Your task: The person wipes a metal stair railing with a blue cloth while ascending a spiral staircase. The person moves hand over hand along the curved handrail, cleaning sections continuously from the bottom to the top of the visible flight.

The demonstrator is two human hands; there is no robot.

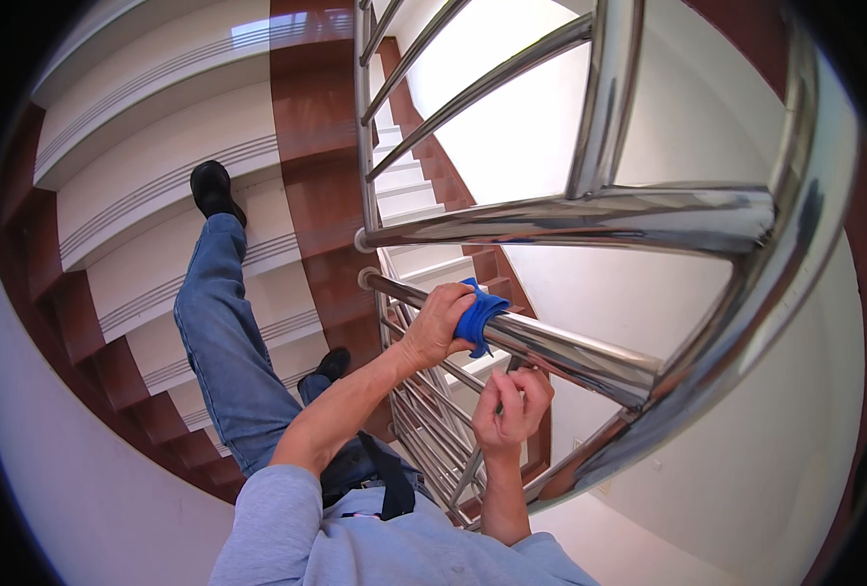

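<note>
My left hand is wrapped round a blue cloth, pressing it against a polished metal post of the stair railing. Part of the cloth folds over the post's upper side. Below that post, my right hand is raised with its fingers curled; no object shows in it. Whether its fingertips touch the thin metal bar behind them, I cannot tell. A second thick metal post runs roughly alongside the first, and both meet the large handrail at the right.
Pale stair treads with dark grooved lines and reddish-brown borders lie at the left, where my legs are. Thinner rails cross above. Between the bars a lower flight of stairs shows, beside a white wall.
</note>
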